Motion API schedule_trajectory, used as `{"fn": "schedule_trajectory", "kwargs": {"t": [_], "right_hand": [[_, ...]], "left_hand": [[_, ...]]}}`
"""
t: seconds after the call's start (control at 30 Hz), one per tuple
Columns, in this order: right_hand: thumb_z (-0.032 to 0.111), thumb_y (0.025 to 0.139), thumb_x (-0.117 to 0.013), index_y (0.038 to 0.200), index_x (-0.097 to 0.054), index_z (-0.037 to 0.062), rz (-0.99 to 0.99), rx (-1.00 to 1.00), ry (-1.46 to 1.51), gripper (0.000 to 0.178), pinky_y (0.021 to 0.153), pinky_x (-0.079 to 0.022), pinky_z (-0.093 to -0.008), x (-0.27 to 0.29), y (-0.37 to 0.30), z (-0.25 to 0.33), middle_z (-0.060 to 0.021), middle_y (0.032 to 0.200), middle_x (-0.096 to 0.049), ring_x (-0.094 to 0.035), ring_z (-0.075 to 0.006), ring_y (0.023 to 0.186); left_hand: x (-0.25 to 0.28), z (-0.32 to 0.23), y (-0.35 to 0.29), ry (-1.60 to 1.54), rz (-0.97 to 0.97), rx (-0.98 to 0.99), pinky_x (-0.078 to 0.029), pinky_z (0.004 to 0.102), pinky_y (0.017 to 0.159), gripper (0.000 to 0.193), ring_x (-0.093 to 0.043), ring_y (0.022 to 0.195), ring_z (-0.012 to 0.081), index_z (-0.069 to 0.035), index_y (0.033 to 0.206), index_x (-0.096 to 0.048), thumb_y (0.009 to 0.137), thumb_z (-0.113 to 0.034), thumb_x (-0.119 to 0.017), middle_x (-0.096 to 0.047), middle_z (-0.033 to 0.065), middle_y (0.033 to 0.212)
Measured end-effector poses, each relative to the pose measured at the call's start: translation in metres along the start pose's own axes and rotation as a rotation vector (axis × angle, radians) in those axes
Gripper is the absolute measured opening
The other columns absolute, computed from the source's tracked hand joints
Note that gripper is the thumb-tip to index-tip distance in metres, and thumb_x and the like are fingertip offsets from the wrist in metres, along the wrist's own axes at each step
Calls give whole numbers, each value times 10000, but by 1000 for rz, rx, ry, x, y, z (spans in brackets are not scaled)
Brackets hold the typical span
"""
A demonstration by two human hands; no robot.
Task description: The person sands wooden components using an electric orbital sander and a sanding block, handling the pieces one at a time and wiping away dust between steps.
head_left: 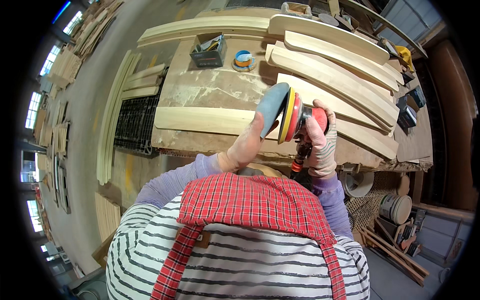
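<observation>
My right hand [321, 142], in a patterned work glove, grips a red orbital sander [305, 119] and holds it tilted up on its side above the workbench. Its yellow pad faces left, and a grey sanding disc [272, 107] lies against it. My bare left hand [247, 145] presses its fingers on the lower edge of that disc. A curved pale wooden slat [200, 120] lies across the bench just beyond my hands.
The dusty workbench [210, 87] carries several more curved wooden slats [330, 70] at the right, a dark box of supplies [207, 51] and tape rolls [244, 60]. Wood strips lie stacked on the floor at left [117, 115]. Buckets and scrap wood sit at lower right [395, 207].
</observation>
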State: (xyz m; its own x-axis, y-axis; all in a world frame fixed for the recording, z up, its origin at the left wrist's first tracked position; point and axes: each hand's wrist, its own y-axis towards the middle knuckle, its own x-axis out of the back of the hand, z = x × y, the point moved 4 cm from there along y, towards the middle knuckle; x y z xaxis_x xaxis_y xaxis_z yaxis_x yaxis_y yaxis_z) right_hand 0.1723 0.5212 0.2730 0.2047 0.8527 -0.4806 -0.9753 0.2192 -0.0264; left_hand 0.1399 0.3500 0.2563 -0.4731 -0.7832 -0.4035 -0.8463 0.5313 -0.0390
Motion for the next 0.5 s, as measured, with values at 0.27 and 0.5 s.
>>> {"fn": "schedule_trajectory", "kwargs": {"t": [0.27,0.5], "right_hand": [[168,874,-758,1359,-449,99,-23,19,-38,579,694,-559,-291,-10,-2,5,-63,987,-612,-629,-135,805],[166,880,-751,1359,-450,99,-2,-23,23,569,685,-551,-288,-8,-2,-1,-65,985,-611,-622,-131,787]], "left_hand": [[-5,1,-1,275,192,-145,-197,343,1193,723,-252,1461,238,13,1566,-168,1074,-512,-251,-284,152,1582],[-25,2,-11,249,207,-244,-99,366,1216,783,-58,1522,251,-14,1582,56,1072,-471,-323,-72,149,1652]]}}
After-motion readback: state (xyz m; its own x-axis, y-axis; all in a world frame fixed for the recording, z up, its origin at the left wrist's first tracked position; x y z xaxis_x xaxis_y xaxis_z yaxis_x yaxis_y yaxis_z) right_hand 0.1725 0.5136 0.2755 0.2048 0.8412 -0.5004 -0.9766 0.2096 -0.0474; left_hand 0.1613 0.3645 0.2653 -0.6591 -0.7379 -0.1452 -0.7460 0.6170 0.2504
